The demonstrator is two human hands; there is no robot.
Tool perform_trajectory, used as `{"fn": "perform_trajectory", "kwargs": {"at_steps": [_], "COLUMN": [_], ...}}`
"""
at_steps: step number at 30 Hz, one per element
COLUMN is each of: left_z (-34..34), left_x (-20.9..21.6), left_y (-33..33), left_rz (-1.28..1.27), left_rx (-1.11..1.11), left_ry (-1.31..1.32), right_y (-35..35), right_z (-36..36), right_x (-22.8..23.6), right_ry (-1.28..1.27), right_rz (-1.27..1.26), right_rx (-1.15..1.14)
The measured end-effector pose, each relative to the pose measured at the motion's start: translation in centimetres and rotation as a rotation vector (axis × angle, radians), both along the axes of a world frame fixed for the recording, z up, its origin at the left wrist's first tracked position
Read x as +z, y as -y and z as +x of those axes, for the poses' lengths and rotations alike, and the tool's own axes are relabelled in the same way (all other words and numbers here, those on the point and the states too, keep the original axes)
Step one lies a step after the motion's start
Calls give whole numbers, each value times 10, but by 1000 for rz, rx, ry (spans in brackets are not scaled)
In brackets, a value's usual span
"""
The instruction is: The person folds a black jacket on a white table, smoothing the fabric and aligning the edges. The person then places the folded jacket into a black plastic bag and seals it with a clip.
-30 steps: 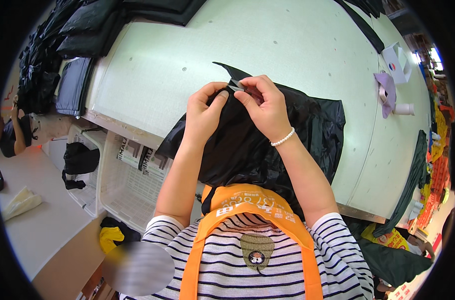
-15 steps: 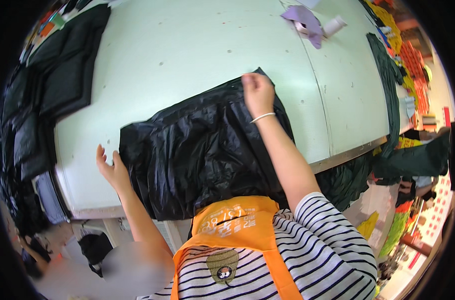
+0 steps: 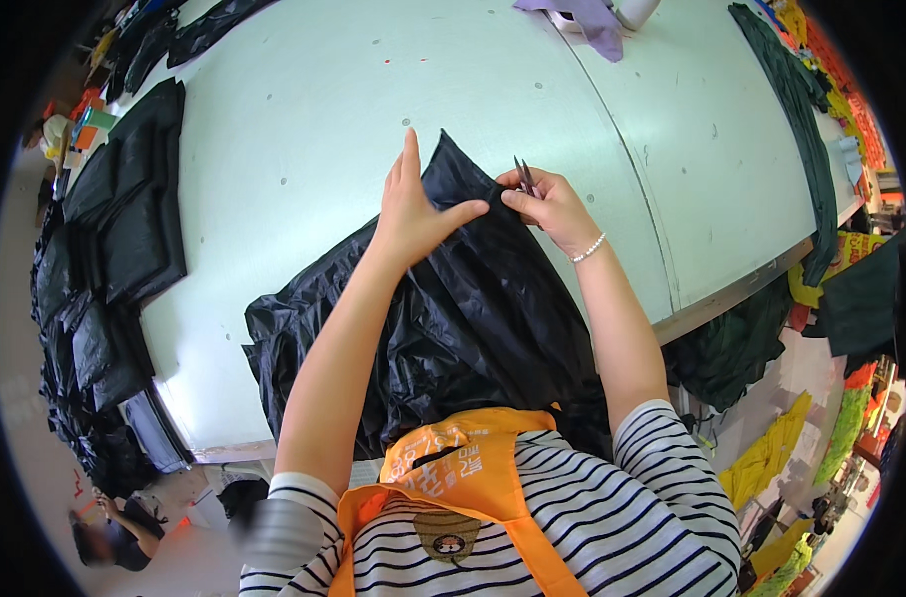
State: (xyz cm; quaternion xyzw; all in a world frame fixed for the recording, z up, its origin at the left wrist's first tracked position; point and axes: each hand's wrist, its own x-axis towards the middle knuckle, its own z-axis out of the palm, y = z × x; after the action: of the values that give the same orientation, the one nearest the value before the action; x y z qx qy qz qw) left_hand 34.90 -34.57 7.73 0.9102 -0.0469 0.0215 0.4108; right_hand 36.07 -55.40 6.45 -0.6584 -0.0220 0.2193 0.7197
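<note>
A black, shiny, wrinkled fabric piece (image 3: 463,298) lies over the table's near edge, one corner pointing away from me. At its upper right edge my right hand (image 3: 552,209) pinches the cloth between thumb and fingers. Small thread snips (image 3: 524,176) are tucked in that same hand, their two pointed blades sticking up past the fingers. My left hand (image 3: 413,214) is over the cloth beside the corner, fingers stretched upward and thumb spread toward the pinched edge. Whether its thumb touches the fabric, I cannot tell.
Folded black garments (image 3: 139,214) are stacked along the left of the pale table (image 3: 303,129). A purple cloth (image 3: 597,28) and a white roll (image 3: 634,12) sit at the far side. Dark green fabric (image 3: 796,119) runs along the right. Another person (image 3: 119,527) is at lower left.
My left hand has come from the cloth's left side to its upper right corner. The right hand has shifted slightly right and down; snips now show in it. The corner now points up more.
</note>
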Motion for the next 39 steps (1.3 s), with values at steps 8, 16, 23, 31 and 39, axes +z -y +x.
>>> {"fn": "perform_trajectory", "kwargs": {"at_steps": [8, 16, 23, 31, 39], "left_z": [22, 10, 3, 1, -4], "left_x": [28, 29, 26, 31, 42], "left_y": [30, 27, 29, 30, 30], "left_rz": [-537, -516, -608, -549, -500], "left_rx": [-41, 26, -4, -32, -12], "left_ry": [-550, -457, -360, -309, -341], "right_y": [16, 15, 18, 15, 8], "right_z": [9, 21, -8, -6, -5], "right_x": [18, 12, 21, 26, 12], "right_ry": [220, 284, 310, 318, 295], "right_rz": [-61, -93, -205, -161, 5], "right_rx": [-28, -146, 24, 74, -87]}}
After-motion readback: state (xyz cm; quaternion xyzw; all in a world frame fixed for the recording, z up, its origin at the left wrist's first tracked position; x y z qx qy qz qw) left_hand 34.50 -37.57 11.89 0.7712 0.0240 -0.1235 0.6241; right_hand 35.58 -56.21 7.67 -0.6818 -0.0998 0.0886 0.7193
